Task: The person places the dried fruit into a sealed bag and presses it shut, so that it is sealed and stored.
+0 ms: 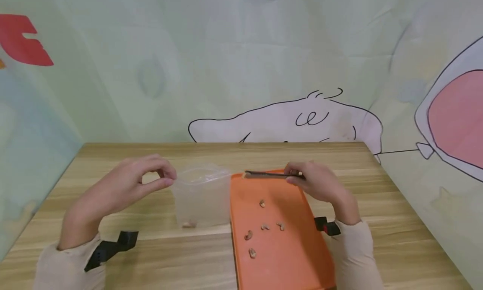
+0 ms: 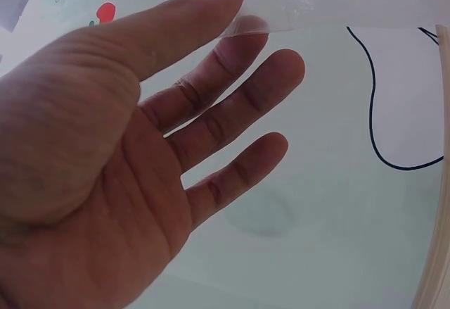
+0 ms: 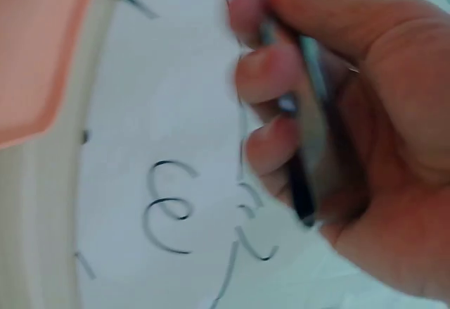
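Note:
A clear zip bag (image 1: 203,202) stands on the wooden table, its mouth up and parted. My left hand (image 1: 141,179) pinches the bag's upper left corner between thumb and index finger, the other fingers spread loosely in the left wrist view. Dark tweezers (image 1: 269,174) are gripped in my right hand (image 1: 315,181), pointing left toward the bag's mouth. At their tip is a small pale piece (image 1: 244,175), over the far left corner of the orange tray (image 1: 290,265). Several small curved cashews (image 1: 248,235) lie on that tray. A brownish piece (image 1: 188,224) shows low in the bag.
The tray stands close against the bag's right side. Behind the wooden table (image 1: 158,260) hangs a pale backdrop (image 1: 226,72) with cartoon drawings. Black straps (image 1: 109,250) with small devices sit on both sleeved wrists.

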Demonstrator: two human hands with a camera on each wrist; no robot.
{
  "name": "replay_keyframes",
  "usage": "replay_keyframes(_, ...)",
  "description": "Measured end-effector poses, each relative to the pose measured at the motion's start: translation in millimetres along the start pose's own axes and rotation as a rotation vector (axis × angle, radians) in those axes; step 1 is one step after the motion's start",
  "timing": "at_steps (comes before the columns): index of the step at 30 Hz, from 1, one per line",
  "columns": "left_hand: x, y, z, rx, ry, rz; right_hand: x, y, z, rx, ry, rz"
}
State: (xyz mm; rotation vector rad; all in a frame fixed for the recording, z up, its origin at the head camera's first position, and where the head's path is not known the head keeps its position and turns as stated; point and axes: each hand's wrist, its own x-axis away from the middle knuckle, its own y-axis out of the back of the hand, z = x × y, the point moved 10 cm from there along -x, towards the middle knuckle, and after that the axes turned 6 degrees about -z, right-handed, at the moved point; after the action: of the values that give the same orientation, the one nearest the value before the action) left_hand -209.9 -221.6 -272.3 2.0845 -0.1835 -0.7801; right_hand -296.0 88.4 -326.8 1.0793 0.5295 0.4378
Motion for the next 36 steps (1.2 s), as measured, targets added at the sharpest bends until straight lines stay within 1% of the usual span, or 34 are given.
replay_keyframes(2, -1.1, -0.4, -0.8, 0.005, 0.006, 0.006, 1.1, 18.2, 12.7, -0.022, 0.033, -0.132)
replay_keyframes(3, -1.5, -0.8, -1.2, 0.008, 0.009, 0.010, 2.4, 26.4, 21.5, -0.037, 0.064, -0.193)
replay_keyframes(5, -2.2, -1.3, -2.1, 0.013, 0.014, 0.016, 4.4, 37.3, 41.7, -0.045, 0.137, -0.286)
replay_keyframes(7, -2.5, -1.5, -2.6, 0.015, 0.019, 0.020, 5.9, 40.9, 63.1, -0.044, 0.219, -0.337)
replay_keyframes(9, -2.3, -1.6, -2.6, 0.014, 0.026, 0.024, 5.0, 37.4, 79.7, -0.052, 0.279, -0.341)
replay_keyframes(11, -1.9, -1.5, -2.4, 0.010, 0.028, 0.026, 2.3, 30.8, 88.1, -0.075, 0.296, -0.312)
replay_keyframes(14, -1.9, -0.4, -2.9, 0.004, 0.021, 0.023, -0.7, 26.5, 85.0, -0.112, 0.250, -0.269)
replay_keyframes(17, -3.3, -0.1, -3.4, 0.005, 0.005, 0.017, 1.1, 30.6, 65.4, -0.103, 0.162, -0.240)
replay_keyframes(19, -4.5, 0.3, -3.4, -0.001, -0.005, 0.014, 4.2, 33.6, 48.8, -0.084, 0.103, -0.198)
replay_keyframes(23, -5.7, -0.2, -2.0, -0.028, -0.002, 0.021, 12.2, 30.5, 17.2, -0.064, 0.017, -0.044)
replay_keyframes(26, -5.1, -0.7, -1.9, -0.034, 0.000, 0.026, 18.2, 21.0, 0.3, -0.075, -0.023, 0.090)
replay_keyframes(28, -4.3, -0.7, -1.4, -0.036, 0.004, 0.026, 20.2, 12.2, -9.7, -0.078, -0.045, 0.163)
replay_keyframes(31, -3.4, 0.2, -0.7, -0.032, 0.006, 0.022, 18.5, -3.4, -23.8, -0.079, -0.069, 0.243)
replay_keyframes(33, -2.9, 0.7, -0.2, -0.032, 0.007, 0.020, 16.0, -13.9, -31.8, -0.077, -0.081, 0.281)
replay_keyframes(36, -2.5, 0.4, 0.6, -0.036, 0.012, 0.022, 14.3, -27.2, -42.7, -0.104, -0.124, 0.330)
